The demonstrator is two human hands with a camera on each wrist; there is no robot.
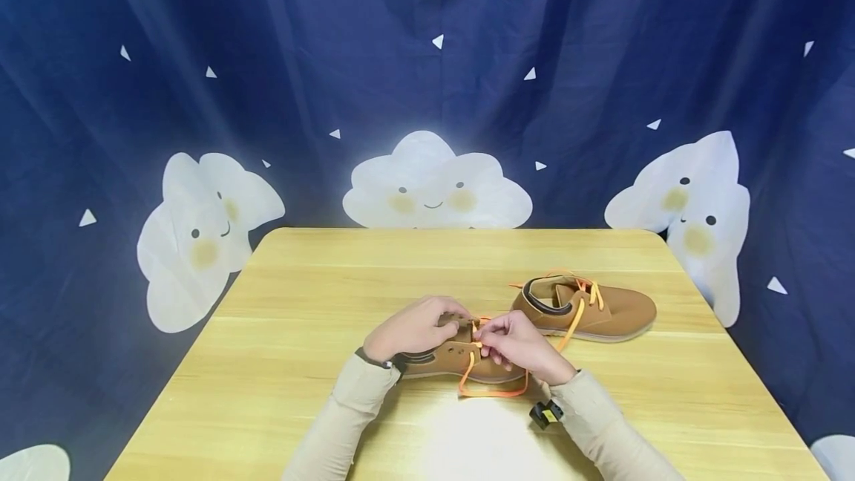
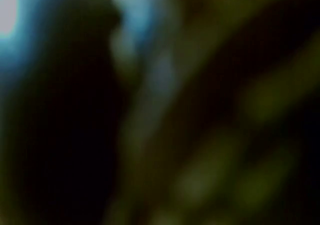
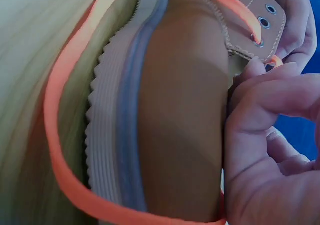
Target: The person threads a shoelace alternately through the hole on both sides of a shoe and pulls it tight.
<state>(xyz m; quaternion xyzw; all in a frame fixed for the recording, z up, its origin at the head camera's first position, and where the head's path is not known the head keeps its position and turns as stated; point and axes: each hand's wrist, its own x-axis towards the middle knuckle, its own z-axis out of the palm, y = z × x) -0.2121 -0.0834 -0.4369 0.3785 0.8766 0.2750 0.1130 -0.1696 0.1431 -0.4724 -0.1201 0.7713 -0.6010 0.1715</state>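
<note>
Near shoe (image 1: 446, 362): brown, upright on the wooden surface (image 1: 300, 303), between the two hands; toe pointed right, heel left.
Long axis: roughly crosswise to the person, close to parallel with the far edge.
Far edge: well apart from the near shoe, behind it.
Room: the surface stretched widest to the left; the second shoe (image 1: 621, 314) bounded the right rear, its toe also pointing right, near the right edge.
Left grip: left hand (image 1: 410, 326) over the shoe's opening from the heel side, fingers and thumb bent about the eyelet flap; left wrist view too dark and blurred to add detail.
Right grip: right hand (image 1: 524, 344) nearly closed, thumb and fingertips pinching the orange lace (image 1: 494, 393) by the eyelets; the shoe's toe lay beneath this hand.
Lace run: out of the flap's toe-most eyelet, then a slack loop along the near side of the sole.
</note>
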